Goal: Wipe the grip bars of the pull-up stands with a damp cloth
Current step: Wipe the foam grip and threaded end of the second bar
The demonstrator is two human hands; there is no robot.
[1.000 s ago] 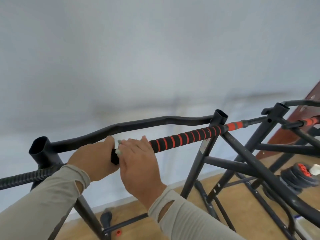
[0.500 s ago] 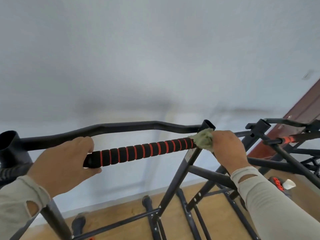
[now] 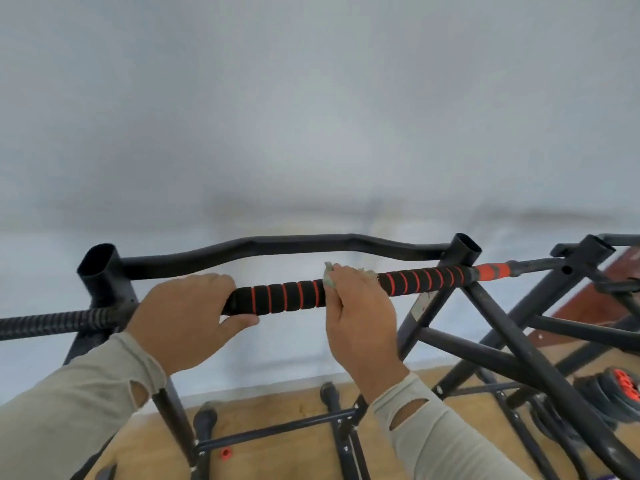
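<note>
The left hand (image 3: pixel 188 317) grips the end of the foam bar (image 3: pixel 349 289); just beside it, the right hand (image 3: pixel 360 317) clutches a cloth (image 3: pixel 329 273) wrapped round the bar.

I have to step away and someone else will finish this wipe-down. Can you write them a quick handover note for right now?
Left hand: grips the left end of the foam grip bar, steadying it.
Right hand: holds the damp cloth wrapped over the bar, about mid-length.
Done: cannot tell from here how much of this bar is already wiped.
Left: wipe the whole foam length to be safe, then the orange-ended bar of the next stand on the right.
</note>
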